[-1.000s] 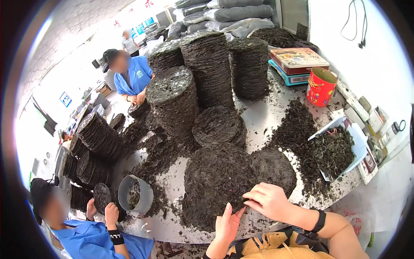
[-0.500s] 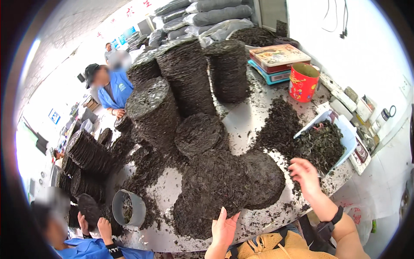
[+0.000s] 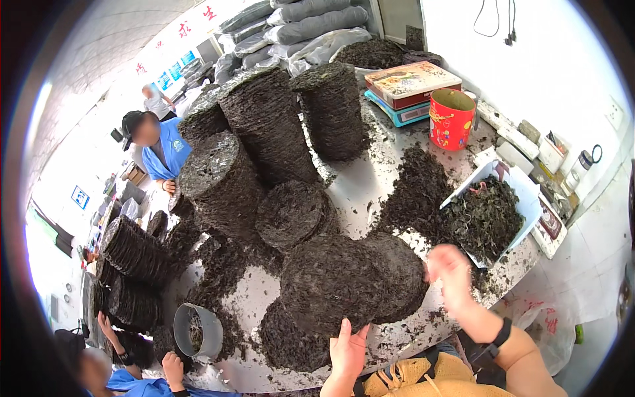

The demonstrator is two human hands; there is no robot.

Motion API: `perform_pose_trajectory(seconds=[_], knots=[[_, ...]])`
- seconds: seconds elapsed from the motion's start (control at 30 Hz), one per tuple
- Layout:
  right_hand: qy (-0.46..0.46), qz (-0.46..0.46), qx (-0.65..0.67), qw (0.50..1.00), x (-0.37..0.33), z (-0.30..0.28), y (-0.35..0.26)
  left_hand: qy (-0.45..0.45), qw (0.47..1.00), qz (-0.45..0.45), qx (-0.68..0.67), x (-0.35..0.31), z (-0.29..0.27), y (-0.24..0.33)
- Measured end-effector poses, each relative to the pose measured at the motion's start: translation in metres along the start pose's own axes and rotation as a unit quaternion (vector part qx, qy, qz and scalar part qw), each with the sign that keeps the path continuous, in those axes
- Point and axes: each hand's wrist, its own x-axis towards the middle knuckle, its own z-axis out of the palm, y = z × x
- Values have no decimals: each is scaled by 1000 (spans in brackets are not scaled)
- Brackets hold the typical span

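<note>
My left hand (image 3: 349, 347) grips the near edge of a round, dark dried-seaweed cake (image 3: 331, 284), thumb on top and most fingers hidden beneath. Behind its right side lies a second, smoother round cake (image 3: 395, 276). Part of another dark seaweed cake (image 3: 291, 337) shows on the table to the lower left. My right hand (image 3: 451, 276) hovers by the second cake's right edge, its curled fingers smeared by motion; whether anything is in them cannot be made out. Beyond it stands a pale blue tub (image 3: 526, 198) holding loose seaweed (image 3: 483, 218).
Tall stacks of seaweed cakes (image 3: 268, 126) rise at the back. A grey pot (image 3: 210, 334) sits at left, a red tin (image 3: 451, 122) and a scale (image 3: 397, 109) at back right. Two people in blue work at left, one person (image 3: 159, 149) farther back. Loose seaweed litters the table (image 3: 254, 288).
The cake in my left hand has shifted up and right, baring more of the cake at lower left. My right hand has come in toward the second cake's edge. The view has turned slightly.
</note>
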Motion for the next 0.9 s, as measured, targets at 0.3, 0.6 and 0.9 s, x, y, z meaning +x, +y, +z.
perform_pose_trajectory(seconds=[0.3,0.6,0.9], knots=[[-142,225,-6,964,-2,-8,-4,-51,996,-65,21,-3,13,-1],[-110,-16,-201,973,-26,34,3,-42,998,-40,25,-7,22,-9],[-272,-335,-498,752,-19,31,2,1,997,-64,47,2,4,-23]])
